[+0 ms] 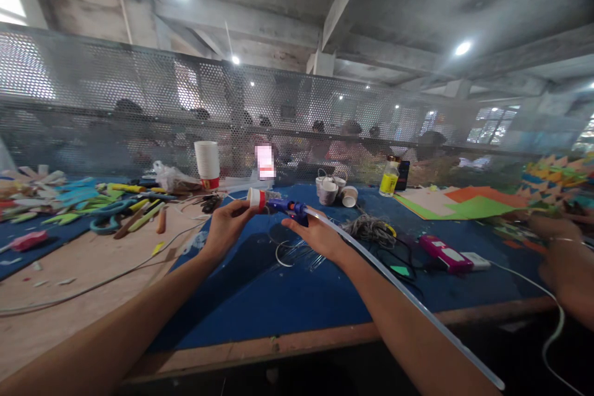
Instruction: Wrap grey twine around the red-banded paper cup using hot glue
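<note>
Above the blue mat (pixel 241 315), my left hand (pixel 228 223) is closed on a small paper cup (pixel 253 198), white with a red band, tilted on its side. My right hand (pixel 318 232) grips a blue hot glue gun (pixel 290 205); its nozzle points left, at or very near the cup. I cannot tell whether the two touch. From the back of the gun a long, translucent glue stick (pixel 399 284) runs over my right forearm. Thin clear strands (pixel 309 253) and a pale curved strip (pixel 281 257) lie on the mat below my hands.
A stack of paper cups (pixel 206 161) stands back left, near scissors (pixel 109 213) and foam scraps. Small cups with handles (pixel 329 190), a cord bundle (pixel 371 228), a yellow-labelled bottle (pixel 388 178), coloured sheets (pixel 464 201) and a magenta device (pixel 443 252) lie right. Another person's hand (pixel 563 253) is blurred at far right.
</note>
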### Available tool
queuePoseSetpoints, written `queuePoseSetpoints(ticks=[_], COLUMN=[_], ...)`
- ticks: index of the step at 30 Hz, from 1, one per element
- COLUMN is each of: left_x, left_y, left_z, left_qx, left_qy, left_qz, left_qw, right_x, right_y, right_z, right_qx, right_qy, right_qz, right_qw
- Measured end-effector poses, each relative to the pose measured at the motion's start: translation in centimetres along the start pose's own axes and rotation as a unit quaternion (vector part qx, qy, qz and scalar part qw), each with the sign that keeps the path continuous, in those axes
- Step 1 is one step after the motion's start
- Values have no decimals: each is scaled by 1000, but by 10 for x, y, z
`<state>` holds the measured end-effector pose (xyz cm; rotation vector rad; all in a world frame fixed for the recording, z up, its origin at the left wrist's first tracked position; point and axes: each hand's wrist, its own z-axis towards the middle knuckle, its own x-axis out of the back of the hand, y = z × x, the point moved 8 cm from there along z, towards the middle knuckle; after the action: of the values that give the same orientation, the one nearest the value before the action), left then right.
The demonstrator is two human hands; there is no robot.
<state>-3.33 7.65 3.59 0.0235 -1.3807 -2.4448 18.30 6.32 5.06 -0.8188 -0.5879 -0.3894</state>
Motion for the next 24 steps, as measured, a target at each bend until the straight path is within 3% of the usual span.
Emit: queuePoseSetpoints(ticks=[24], left_x=[3], left_y=[5], left_z=[1], left_qx=[9], left_qy=[13], left_qz=[-2], left_qw=[1000], right_x=[-4], right_y=[-3], right_z=[-2], right_qx=[-5], right_qy=[-25], right_qz=[12], right_qw=[1000])
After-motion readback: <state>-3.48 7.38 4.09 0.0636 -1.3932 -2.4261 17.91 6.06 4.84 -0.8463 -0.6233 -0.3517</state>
